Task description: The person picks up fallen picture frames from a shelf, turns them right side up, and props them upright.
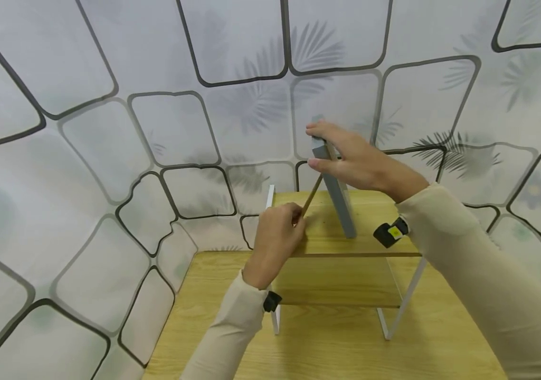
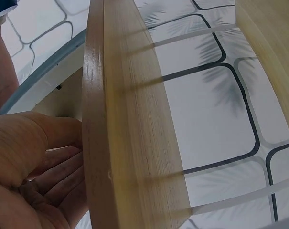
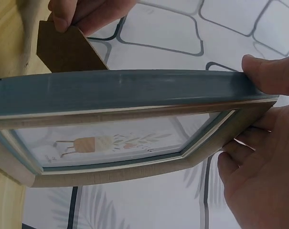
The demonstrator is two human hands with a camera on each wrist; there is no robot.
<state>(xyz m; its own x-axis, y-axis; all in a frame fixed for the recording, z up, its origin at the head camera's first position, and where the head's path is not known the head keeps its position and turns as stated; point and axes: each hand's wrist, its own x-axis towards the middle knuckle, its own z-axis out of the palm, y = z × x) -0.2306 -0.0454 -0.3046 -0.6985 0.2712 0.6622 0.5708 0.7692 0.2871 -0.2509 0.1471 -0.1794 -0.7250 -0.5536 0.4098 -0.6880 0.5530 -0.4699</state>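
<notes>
A picture frame (image 1: 337, 194) with a blue-grey edge stands tilted on the top board of a small shelf (image 1: 375, 232). My right hand (image 1: 358, 161) grips its top end, thumb on one side and fingers on the other. Behind the frame a flat brown support leg (image 3: 68, 47) sticks out, and my left hand (image 1: 275, 237) pinches its end near the board. Through the glass in the right wrist view, a drawing of a plant in a pot (image 3: 91, 144) shows sideways. In the left wrist view the shelf board's edge (image 2: 96, 119) hides the left fingertips.
The shelf has a lower board (image 1: 337, 285) and white metal legs (image 1: 408, 298). It stands on a wood-grain surface (image 1: 213, 316). Pale patterned fabric (image 1: 85, 211) with dark outlines and leaf prints surrounds the back and sides.
</notes>
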